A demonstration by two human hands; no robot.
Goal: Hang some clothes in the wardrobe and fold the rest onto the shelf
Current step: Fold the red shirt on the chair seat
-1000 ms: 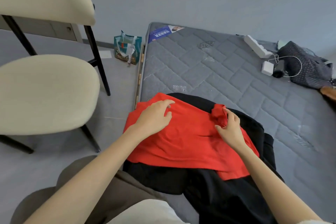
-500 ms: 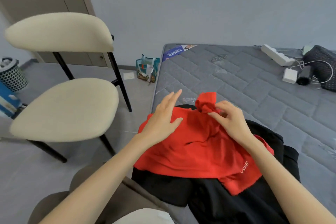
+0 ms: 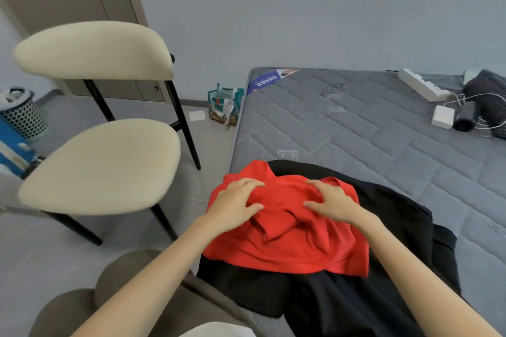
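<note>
Hands' undersides hidden against red shirt [image 3: 287,241]; grip unclear.

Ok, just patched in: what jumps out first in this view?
The bright red garment, bunched on black clothing at the grey mattress's near corner, with the left hand and right hand resting on it. A cream chair stands to the left.

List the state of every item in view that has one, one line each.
Red fabric garment: crumpled, lying on the black garment, both hands on it.
Black fabric garment: spread flat on the mattress, under the red one.
Left hand: fingers bent, resting on the red garment.
Right hand: fingers bent, resting on the red garment.
Cream padded chair: upright, seat bare.
Grey quilted mattress: uncovered.
</note>
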